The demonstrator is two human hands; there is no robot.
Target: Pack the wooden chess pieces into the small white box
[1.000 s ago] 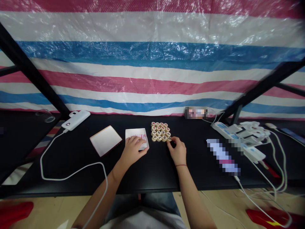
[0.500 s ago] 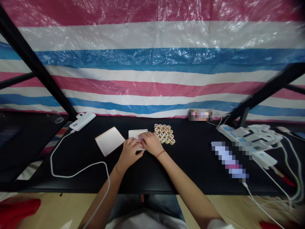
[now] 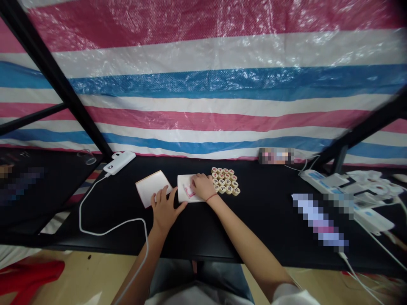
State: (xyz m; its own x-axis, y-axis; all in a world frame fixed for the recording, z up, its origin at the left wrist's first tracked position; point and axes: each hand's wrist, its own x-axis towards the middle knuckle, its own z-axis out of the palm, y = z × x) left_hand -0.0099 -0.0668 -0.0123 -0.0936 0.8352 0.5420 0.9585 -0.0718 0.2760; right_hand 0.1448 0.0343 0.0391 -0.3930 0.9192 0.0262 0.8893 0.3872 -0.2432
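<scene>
A small white box (image 3: 185, 189) with a red and pink sheet inside sits on the black table (image 3: 254, 220). My right hand (image 3: 203, 187) rests on the box's right side, fingers curled down into it. My left hand (image 3: 165, 207) lies flat on the table just left of the box, fingers spread, thumb touching the box's near corner. The box's white lid (image 3: 152, 193) with its orange edge lies to the left. A cluster of several round wooden chess pieces (image 3: 225, 186) sits right of the box.
A white power bank (image 3: 119, 162) with a white cable (image 3: 95, 232) lies at the back left. Power strips and chargers (image 3: 346, 186) with cords crowd the right side. A striped tarp hangs behind the table, and black frame bars (image 3: 63, 84) slant at both sides.
My right hand left the chess pieces and moved left onto the box. My left hand slid off the box to the table beside it and opened flat.
</scene>
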